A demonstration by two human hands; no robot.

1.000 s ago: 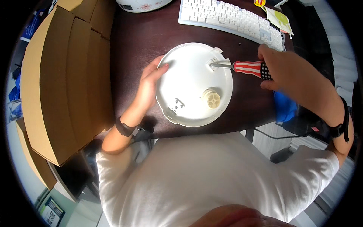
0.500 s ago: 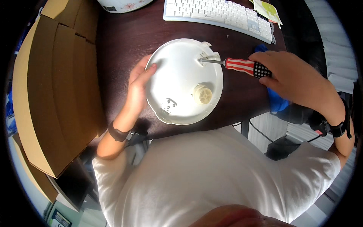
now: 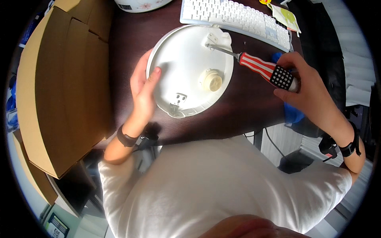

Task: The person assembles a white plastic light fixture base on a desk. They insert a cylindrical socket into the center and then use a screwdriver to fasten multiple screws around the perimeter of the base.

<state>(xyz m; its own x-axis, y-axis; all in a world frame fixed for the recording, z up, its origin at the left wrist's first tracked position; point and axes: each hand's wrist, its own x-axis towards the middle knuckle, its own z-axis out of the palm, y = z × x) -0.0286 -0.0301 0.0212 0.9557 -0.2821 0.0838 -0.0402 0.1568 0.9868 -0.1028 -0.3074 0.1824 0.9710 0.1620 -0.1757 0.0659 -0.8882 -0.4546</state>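
While between both hands, white round base [image 3: 186, 67], screwdriver [image 3: 262, 69] tip seemingly touching.

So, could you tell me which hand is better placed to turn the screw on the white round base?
The right hand, probably: it already grips the striped screwdriver, whose tip sits at the tab on the white round base. The left hand rests on the base's edge, steadying it.

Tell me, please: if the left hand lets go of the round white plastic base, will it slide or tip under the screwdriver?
The white base looks thin and light, so it would probably slide on the smooth dark desk. It lies flat and wide, so tipping seems unlikely. The left hand braces its rim while the right hand works the screwdriver.
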